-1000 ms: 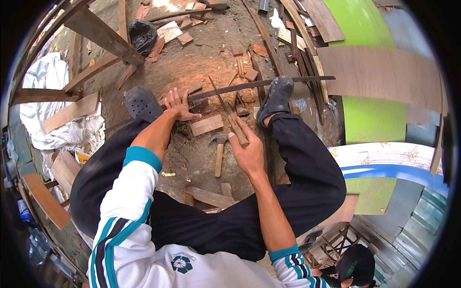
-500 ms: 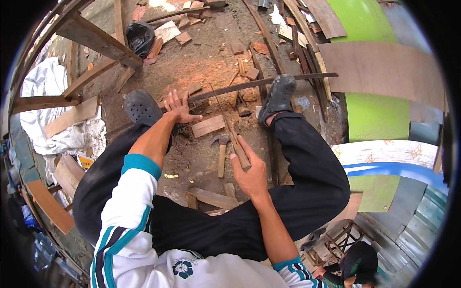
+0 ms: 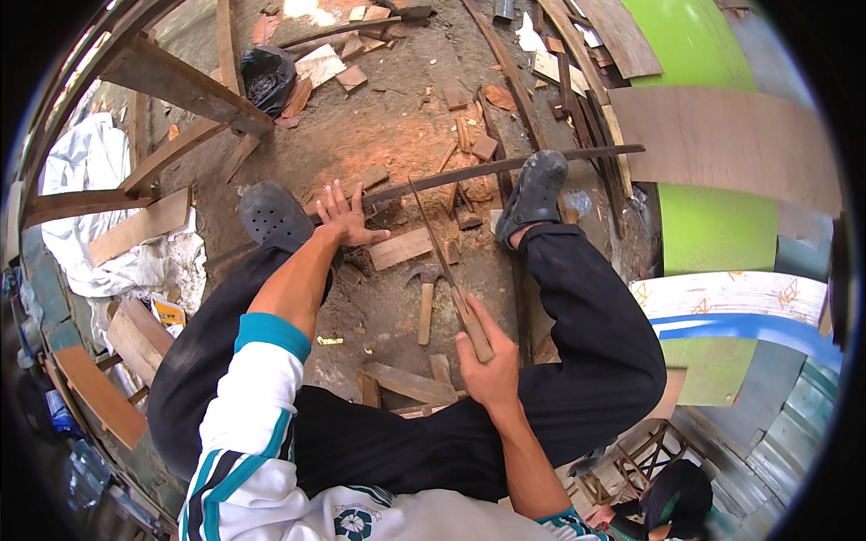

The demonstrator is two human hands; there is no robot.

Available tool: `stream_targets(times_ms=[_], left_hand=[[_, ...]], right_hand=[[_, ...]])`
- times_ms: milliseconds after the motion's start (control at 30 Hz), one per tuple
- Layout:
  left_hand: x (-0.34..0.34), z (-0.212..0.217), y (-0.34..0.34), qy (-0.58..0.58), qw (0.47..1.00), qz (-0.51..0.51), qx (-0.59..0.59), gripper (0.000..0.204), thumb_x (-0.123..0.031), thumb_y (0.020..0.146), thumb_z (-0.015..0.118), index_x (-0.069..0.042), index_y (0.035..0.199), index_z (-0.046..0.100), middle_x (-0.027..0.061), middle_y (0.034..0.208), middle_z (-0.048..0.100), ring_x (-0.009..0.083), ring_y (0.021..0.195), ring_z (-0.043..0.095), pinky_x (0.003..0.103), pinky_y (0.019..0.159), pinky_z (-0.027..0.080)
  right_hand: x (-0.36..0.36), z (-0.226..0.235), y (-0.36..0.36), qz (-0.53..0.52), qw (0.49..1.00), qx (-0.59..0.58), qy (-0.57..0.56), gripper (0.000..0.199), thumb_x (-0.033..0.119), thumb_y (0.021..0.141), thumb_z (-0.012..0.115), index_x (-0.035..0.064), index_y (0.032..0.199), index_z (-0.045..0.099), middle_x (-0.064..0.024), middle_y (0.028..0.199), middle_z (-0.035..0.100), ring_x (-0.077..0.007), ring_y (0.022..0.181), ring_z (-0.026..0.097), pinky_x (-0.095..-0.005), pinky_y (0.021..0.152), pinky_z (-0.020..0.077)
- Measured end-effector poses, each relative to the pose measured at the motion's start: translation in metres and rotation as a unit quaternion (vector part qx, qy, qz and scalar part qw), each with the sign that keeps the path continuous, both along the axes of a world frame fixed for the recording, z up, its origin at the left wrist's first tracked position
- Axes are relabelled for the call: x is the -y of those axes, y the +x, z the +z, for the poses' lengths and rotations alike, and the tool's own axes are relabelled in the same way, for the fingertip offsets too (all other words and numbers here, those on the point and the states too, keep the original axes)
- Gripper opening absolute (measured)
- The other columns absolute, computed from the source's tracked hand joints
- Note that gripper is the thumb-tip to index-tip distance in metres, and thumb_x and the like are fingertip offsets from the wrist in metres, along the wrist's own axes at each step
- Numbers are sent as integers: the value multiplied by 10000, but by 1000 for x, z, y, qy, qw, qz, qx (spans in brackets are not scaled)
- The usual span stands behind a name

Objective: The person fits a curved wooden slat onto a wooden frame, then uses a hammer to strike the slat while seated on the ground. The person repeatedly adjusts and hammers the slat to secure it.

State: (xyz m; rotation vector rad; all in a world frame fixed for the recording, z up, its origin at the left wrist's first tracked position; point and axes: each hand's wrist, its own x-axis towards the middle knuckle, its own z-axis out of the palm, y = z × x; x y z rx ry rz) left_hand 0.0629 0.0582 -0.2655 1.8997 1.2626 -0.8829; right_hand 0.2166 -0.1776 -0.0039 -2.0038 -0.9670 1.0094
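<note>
My right hand (image 3: 492,361) is closed round the wooden handle of a handsaw (image 3: 465,316). Its narrow blade points away from me, and the tip lies at a long dark wood strip (image 3: 577,155). That strip runs crosswise between my two shod feet. My left hand (image 3: 345,221) rests on the strip left of the blade, fingers spread and thumb pointing right. Just below the strip lies a short light board (image 3: 401,249), close to the left thumb. A claw hammer (image 3: 425,311) with a wooden handle is on the ground left of the saw handle.
Wood offcuts (image 3: 410,383) lie between my legs, and reddish sawdust (image 3: 397,135) covers the ground beyond the strip. Long timbers (image 3: 505,68) lie at the far right beside green panels (image 3: 713,225). A wooden frame (image 3: 194,86) stands left. Another person (image 3: 672,500) is at the lower right.
The saw and my right hand have drawn back toward me. My left hand stays on the strip. The whole view has shifted slightly.
</note>
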Motion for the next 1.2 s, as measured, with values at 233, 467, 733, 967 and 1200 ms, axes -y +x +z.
stream_targets(times_ms=[233, 467, 733, 967, 1200], left_hand=[[-1, -6, -10, 7, 1000, 14, 10, 1451, -886, 655, 649, -155, 1596, -178, 324, 1585, -285, 495, 1444, -327, 674, 1126, -121], [-1, 8, 5, 7, 1000, -13, -4, 1430, -877, 680, 642, -134, 1591, -173, 355, 1579, -257, 526, 1459, -265, 687, 1134, -80], [-1, 3, 1, 27, 1000, -14, -5, 1437, -882, 673, 645, -134, 1591, -170, 354, 1576, -265, 517, 1447, -301, 681, 1134, -87], [1, -4, -10, 19, 1000, 1, 17, 1426, -877, 668, 651, -155, 1599, -152, 346, 1569, -295, 525, 1434, -321, 684, 1129, -103], [-1, 1, 1, -2, 999, -5, 34, 1422, -875, 667, 650, -171, 1601, -158, 324, 1579, -300, 507, 1446, -315, 675, 1132, -104]], right_hand=[[-41, -34, -1, -2, 999, -16, -36, 566, 96, 871, 599, 53, 1432, 537, -289, 1133, 686, -386, 993, 718, -398, 861, 538], [-42, -52, 5, -18, 998, -37, -41, 612, 77, 838, 589, 71, 1446, 524, -318, 1117, 672, -440, 1012, 684, -419, 852, 541], [20, -10, 10, -17, 999, -24, 24, 651, 38, 809, 574, 83, 1456, 523, -287, 1208, 667, -376, 1122, 668, -350, 890, 541], [-39, -61, 8, 19, 1000, 8, -2, 637, 52, 814, 572, 36, 1449, 513, -319, 1120, 676, -342, 1026, 722, -391, 807, 546], [-44, -61, 5, -12, 999, -17, -38, 606, 12, 820, 539, -8, 1426, 528, -252, 1242, 674, -248, 1111, 684, -328, 913, 509]])
